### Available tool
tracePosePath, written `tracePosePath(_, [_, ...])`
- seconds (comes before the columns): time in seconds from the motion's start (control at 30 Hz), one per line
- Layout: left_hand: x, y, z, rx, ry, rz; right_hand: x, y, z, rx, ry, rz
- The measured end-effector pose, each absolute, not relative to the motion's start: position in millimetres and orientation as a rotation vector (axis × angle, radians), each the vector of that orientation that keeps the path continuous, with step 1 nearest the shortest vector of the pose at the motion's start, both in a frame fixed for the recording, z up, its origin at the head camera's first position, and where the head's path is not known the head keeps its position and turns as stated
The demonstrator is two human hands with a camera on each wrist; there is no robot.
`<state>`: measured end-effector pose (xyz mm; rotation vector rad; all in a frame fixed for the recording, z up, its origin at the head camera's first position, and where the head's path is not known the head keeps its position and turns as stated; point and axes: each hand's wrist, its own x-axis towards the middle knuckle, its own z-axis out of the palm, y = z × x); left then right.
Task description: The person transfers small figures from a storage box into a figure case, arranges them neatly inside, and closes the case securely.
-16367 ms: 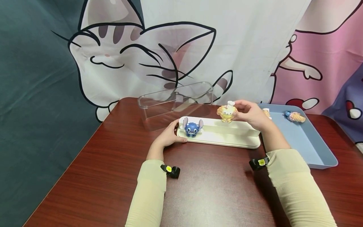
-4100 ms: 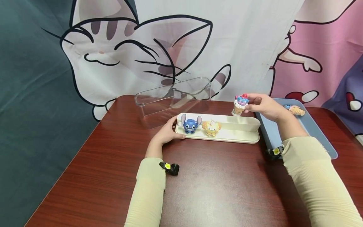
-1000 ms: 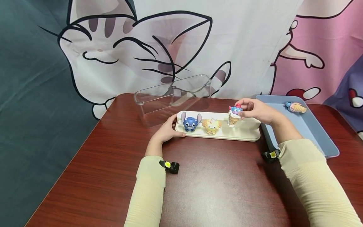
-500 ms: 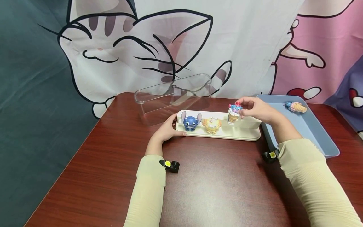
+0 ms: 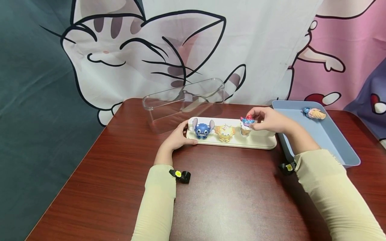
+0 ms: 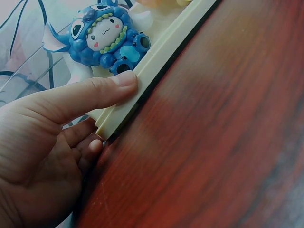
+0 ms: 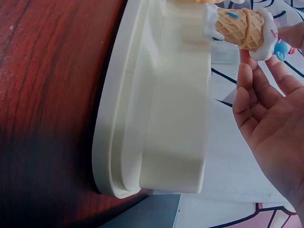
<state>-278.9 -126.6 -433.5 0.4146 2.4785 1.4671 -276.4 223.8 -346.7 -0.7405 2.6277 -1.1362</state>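
My left hand (image 5: 178, 140) grips the left end of a cream stepped display base (image 5: 259, 143), its thumb on the front rim in the left wrist view. A blue big-eared figurine (image 5: 202, 130) sits at that end, with a yellow figurine (image 5: 225, 134) beside it. To their right, my right hand (image 5: 269, 119) pinches an ice-cream-cone figurine (image 5: 245, 131) with a blue and red top. This figurine is upright, overlapping the base in the head view. In the right wrist view, its waffle cone (image 7: 240, 28) is close by the raised back step, fingers around the upper part.
A clear plastic cover (image 5: 169, 112) stands behind the base at the left. At the right is a blue-grey tray (image 5: 334, 144), in which another cone figurine (image 5: 315, 114) lies on its side. A printed cloth (image 5: 265, 50) hangs behind the brown table (image 5: 114, 187).
The yellow figurine, earlier in my right hand, now sits on the base. My right hand has brought the ice-cream-cone figurine left over the base and lowered it. My left hand keeps its grip.
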Motion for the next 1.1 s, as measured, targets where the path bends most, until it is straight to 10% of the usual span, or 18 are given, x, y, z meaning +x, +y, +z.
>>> tracePosePath(1.1, [-279.0,-126.6,-433.7,0.403,2.48,1.456,-277.4,220.2,-364.2,-0.848,2.705,-0.923])
